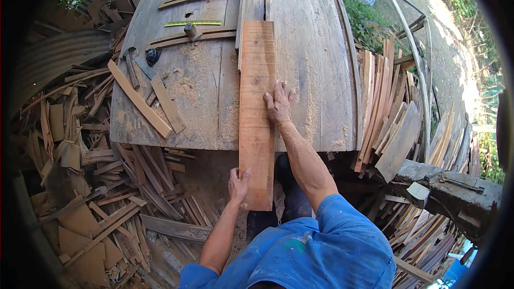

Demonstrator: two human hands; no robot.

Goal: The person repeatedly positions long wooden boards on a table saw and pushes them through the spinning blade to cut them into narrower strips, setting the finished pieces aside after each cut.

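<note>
A long reddish-brown wooden plank (257,123) lies lengthwise on the weathered wooden table (332,112), its near end jutting past the front edge toward me. My left hand (239,184) grips the plank's left edge close to that near end, thumb on top and the other fingers curled. Farther up, my right hand (279,103) rests at the plank's right edge with fingers spread, some on the wood. A straight wooden strip (241,27) runs along the plank's left side. Just beyond the plank's far end is a dark narrow slot (265,6) in the tabletop.
On the table's left lie a yellow measuring rule (193,23), a hammer (190,30), loose wood strips (140,99) and sawdust (184,83). Scrap wood (80,155) heaps at left; stacked boards (375,101) stand at right beside a concrete ledge (444,182).
</note>
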